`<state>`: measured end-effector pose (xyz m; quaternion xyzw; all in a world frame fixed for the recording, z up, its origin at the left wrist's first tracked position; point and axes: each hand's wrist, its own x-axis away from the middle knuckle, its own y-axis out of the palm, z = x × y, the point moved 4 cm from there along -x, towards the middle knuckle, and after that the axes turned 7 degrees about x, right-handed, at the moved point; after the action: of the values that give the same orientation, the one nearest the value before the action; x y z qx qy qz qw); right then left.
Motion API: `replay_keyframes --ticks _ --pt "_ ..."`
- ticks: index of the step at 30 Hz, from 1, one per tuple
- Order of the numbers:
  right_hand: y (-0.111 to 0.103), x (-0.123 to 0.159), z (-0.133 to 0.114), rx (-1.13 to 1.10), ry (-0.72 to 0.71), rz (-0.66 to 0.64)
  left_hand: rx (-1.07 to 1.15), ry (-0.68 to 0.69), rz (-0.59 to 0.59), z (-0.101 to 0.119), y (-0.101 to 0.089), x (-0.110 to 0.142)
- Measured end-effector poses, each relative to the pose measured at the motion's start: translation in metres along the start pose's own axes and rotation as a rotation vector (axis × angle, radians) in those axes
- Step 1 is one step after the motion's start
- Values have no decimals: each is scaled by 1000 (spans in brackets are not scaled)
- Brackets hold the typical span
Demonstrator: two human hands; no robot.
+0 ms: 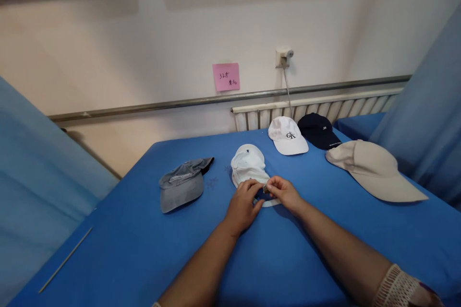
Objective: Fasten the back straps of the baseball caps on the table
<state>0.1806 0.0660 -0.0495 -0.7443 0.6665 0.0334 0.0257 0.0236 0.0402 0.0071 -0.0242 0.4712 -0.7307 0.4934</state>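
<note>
A pale, almost white baseball cap [248, 160] lies on the blue-covered table in front of me, its back opening towards me. My left hand [245, 204] is closed on the cap's near edge, with the thumb at the opening and the fingers on the fabric. Between the thumb and fingers of my right hand [286, 194] is a small, brass-coloured strap buckle [265, 189] at the back of the same cap. Dark blue shows through the opening below the buckle. The fingers partly hide the strap.
Left of my hands lies a grey cap [183, 187]. A white cap with dark letters [288, 135], a black cap [319, 130] and a beige cap [374, 168] sit to the right. A thin stick [65, 260] lies at the left edge. Blue curtains [36, 182] flank the table.
</note>
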Motion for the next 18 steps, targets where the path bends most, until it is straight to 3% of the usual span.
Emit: replay_keyframes --ticks 10,18 --pt "6 4 -3 -117 52 -50 -175 1 33 0 6 -7" --pt "6 6 -1 114 -108 -77 -115 -44 85 -9 3 -7"
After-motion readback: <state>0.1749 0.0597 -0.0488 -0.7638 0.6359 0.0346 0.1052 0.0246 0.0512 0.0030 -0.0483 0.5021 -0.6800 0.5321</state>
